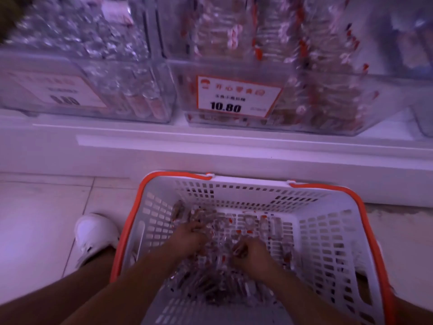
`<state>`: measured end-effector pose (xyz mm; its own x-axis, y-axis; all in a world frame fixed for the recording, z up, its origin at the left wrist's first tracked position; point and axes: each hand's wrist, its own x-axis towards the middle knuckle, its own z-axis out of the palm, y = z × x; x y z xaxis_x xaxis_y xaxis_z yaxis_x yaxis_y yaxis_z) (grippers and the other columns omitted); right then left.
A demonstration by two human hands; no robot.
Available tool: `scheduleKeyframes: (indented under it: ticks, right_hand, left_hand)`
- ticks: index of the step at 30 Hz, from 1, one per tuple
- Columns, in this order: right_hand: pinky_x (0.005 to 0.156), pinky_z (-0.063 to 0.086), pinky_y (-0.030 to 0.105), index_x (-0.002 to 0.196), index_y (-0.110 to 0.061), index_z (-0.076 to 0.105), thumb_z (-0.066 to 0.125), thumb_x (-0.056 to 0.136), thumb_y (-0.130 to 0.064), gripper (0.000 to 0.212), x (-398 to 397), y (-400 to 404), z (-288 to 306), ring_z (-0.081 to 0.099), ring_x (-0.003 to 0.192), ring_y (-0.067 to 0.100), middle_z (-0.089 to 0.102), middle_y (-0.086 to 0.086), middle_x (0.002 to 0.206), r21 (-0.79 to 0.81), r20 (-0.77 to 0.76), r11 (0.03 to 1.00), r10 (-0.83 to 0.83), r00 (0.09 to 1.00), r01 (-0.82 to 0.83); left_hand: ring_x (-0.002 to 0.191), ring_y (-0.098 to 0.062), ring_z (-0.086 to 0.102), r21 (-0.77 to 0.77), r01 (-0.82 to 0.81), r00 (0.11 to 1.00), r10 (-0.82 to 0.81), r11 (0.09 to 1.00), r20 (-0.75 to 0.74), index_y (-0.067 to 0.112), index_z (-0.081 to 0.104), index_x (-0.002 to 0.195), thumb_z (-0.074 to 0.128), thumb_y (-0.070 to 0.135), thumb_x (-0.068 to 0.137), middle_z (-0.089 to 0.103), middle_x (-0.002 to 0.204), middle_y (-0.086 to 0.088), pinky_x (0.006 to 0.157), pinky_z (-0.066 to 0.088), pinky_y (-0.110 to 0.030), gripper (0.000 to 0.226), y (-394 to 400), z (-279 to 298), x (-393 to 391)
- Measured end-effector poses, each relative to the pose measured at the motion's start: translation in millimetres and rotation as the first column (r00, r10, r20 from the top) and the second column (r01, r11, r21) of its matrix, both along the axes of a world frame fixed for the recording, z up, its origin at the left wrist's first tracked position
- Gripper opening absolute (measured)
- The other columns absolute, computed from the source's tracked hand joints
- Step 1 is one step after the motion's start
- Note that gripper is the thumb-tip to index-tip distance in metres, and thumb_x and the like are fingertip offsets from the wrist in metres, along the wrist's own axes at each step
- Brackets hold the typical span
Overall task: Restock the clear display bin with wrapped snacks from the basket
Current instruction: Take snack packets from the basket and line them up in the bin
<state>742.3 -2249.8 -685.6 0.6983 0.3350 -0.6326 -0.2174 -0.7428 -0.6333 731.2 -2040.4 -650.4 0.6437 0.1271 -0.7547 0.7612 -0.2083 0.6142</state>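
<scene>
A white basket [328, 231] with an orange rim stands on the floor below the shelf. Clear-wrapped snacks with red ends [210, 285] lie heaped in its bottom. Both of my hands are down among them. My left hand [191, 238] has its fingers curled into the wrapped snacks at the left of the heap. My right hand [251, 253] grips a bunch of them near the middle. Above, on the shelf, the clear display bin [328, 127] with a 10.80 price tag [237, 96] holds the same kind of snacks.
A second clear bin [112, 95] with silvery wrapped sweets sits left of the display bin, and part of another [424, 123] at the right edge. The white shelf front [210, 156] runs across. My white shoe [96, 233] is on the tiled floor, left of the basket.
</scene>
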Motion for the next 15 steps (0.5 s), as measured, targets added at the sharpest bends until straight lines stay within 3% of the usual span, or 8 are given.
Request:
scheduleKeyframes:
  ticks: [2, 5, 9, 12, 15]
  right_hand:
    - [0.057, 0.049, 0.017, 0.073, -0.006, 0.069, 0.081, 0.074, -0.005, 0.012, 32, -7, 37, 0.056, 0.054, -0.005, 0.060, -0.005, 0.060, 0.060, 0.043, 0.993, -0.104, 0.994, 0.101]
    - [0.051, 0.041, 0.016, 0.078, -0.014, 0.070, 0.082, 0.076, -0.012, 0.012, 78, -24, 117, 0.052, 0.048, -0.006, 0.060, -0.008, 0.054, 0.119, 0.136, 0.993, -0.017, 0.991, 0.001]
    - [0.056, 0.041, 0.020, 0.085, -0.016, 0.070, 0.073, 0.078, 0.002, 0.020, 95, -42, 236, 0.052, 0.055, 0.001, 0.061, -0.007, 0.061, 0.231, 0.220, 0.969, 0.036, 0.975, -0.089]
    - [0.055, 0.044, 0.022, 0.089, -0.014, 0.071, 0.074, 0.080, 0.002, 0.019, 81, -48, 308, 0.058, 0.058, 0.007, 0.065, 0.000, 0.065, 0.358, 0.265, 0.927, 0.013, 0.964, -0.111]
    - [0.052, 0.046, 0.030, 0.089, -0.021, 0.073, 0.079, 0.071, -0.020, 0.019, 57, -43, 346, 0.060, 0.058, 0.020, 0.066, 0.012, 0.068, 0.491, 0.306, 0.870, -0.213, 0.928, 0.038]
  left_hand:
    - [0.074, -0.013, 0.066, 0.005, 0.020, 0.991, -0.020, 1.000, 0.131, 0.013, 0.071, 0.096, 0.069, 0.007, 0.089, 0.071, 0.086, -0.005, 0.073, 0.053, -0.025, 0.010, 2, 46, 17]
    - [0.055, -0.006, 0.062, -0.020, 0.019, 0.969, -0.014, 1.000, 0.246, 0.009, 0.067, 0.106, 0.064, -0.008, 0.087, 0.067, 0.080, -0.007, 0.054, 0.054, -0.021, 0.025, 2, 124, 33]
    - [0.046, -0.009, 0.057, -0.168, -0.012, 0.948, 0.064, 0.986, 0.311, 0.005, 0.061, 0.119, 0.053, -0.023, 0.082, 0.063, 0.081, -0.012, 0.042, 0.045, -0.018, 0.047, -12, 223, 26]
    - [0.066, -0.022, 0.066, -0.293, -0.044, 0.935, 0.143, 0.955, 0.325, 0.009, 0.065, 0.116, 0.053, -0.015, 0.088, 0.067, 0.095, -0.018, 0.057, 0.054, -0.029, 0.039, -36, 274, 14]
    - [0.068, -0.025, 0.070, -0.398, -0.158, 0.859, 0.324, 0.904, 0.396, 0.009, 0.069, 0.109, 0.052, 0.000, 0.097, 0.072, 0.085, -0.016, 0.053, 0.057, -0.030, 0.022, -60, 310, 9]
